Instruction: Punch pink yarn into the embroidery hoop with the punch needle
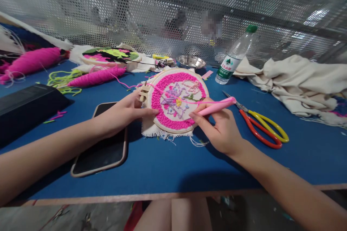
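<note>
A round embroidery hoop stretches white fabric with a thick pink looped border and a purple flower with a yellow centre. My left hand grips the hoop's left rim beside its wooden screw clamp, thumb on the pink loops. In my right hand is a pink punch needle, pinched like a pen and slanting over the hoop's lower right; its tip is hidden by my fingers. Pink yarn runs from a pink skein across the hoop to the punch needle's back end.
A phone lies under my left forearm, near a dark case. Red-and-yellow-handled scissors rest at right. Behind stand a water bottle, a metal bowl and a second hoop. Cream fabric is heaped at far right.
</note>
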Motion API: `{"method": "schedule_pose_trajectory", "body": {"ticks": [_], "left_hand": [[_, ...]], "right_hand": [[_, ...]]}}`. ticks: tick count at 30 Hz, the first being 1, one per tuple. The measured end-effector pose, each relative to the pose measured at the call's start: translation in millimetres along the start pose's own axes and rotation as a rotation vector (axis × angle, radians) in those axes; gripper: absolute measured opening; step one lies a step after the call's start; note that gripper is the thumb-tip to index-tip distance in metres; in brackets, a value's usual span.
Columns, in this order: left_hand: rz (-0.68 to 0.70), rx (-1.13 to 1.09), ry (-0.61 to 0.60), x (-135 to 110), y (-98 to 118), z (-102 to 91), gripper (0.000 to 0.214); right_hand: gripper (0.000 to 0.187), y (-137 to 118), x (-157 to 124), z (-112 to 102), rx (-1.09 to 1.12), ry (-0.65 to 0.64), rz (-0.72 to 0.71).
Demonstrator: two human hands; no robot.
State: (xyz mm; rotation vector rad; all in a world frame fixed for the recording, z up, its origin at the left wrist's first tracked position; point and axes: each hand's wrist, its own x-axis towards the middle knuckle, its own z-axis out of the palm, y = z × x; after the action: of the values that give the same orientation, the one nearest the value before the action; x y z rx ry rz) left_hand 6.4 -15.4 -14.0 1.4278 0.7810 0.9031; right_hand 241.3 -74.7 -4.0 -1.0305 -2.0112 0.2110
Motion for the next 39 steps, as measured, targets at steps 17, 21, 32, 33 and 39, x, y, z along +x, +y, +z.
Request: {"method": "schedule_pose_trajectory", "body": {"ticks": [17,21,32,33,39], "left_hand": [[-0.055,-0.188,-0.058,-3.1,4.2,-0.7,0.063],[-0.095,-0.158,-0.049,0.3,3.8,-2.9,0.065],[-0.087,-0.058,0.02,1.4,2.0,-4.2,0.066],[-0.088,-0.055,0.016,1.8,1.4,-4.7,0.064],[-0.092,-0.026,0.04,2.0,-0.1,-6.0,0.049]], "right_hand": [[0.028,-2.2,2.0,6.7,-0.157,-0.338,0.096],[0.026,-2.1,-0.9,6.8,-0.063,-0.305,0.185],[0.025,-3.0,-1.3,2.9,0.005,0.042,0.118],[0.024,-3.2,-1.9,2.9,-0.001,0.046,0.108],[0.022,-4.1,-3.2,1.0,-0.024,0.055,0.093]]}}
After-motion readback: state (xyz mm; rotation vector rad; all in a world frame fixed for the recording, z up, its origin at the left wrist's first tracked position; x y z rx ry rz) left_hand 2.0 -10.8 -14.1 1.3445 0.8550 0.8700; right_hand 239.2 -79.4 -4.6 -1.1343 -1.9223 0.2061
